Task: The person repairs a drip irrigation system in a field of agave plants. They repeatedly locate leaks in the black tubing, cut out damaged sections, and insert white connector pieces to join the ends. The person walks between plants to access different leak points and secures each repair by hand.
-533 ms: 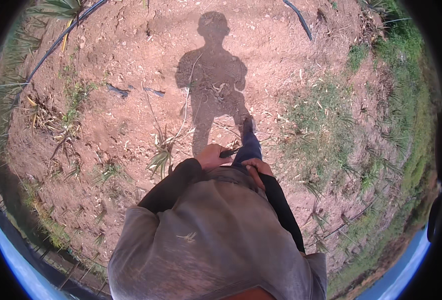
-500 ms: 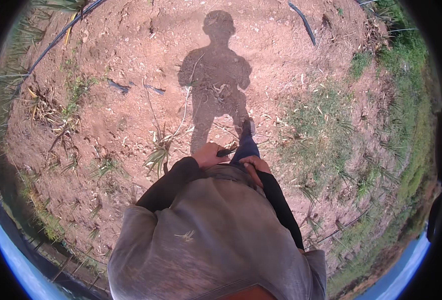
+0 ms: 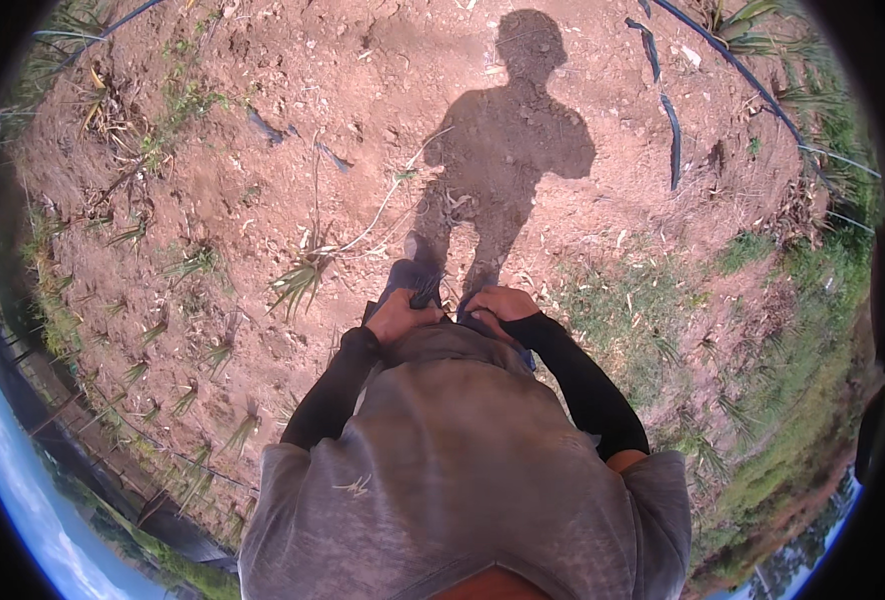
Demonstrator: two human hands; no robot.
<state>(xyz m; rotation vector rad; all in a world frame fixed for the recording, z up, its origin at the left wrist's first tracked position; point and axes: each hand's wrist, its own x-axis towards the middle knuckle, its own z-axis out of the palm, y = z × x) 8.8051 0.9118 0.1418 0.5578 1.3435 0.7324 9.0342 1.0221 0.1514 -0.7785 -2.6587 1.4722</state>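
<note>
- My left fingers [image 3: 423, 316] curl closed around a dark object [image 3: 424, 298].
- My right fingers [image 3: 484, 298] bend inward; I cannot tell their hold.
- A slackening left grip could drop it.

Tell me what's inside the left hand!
Part of a dark object sticks out of the left hand; the hand covers the rest, so I can't tell what it is.
</note>
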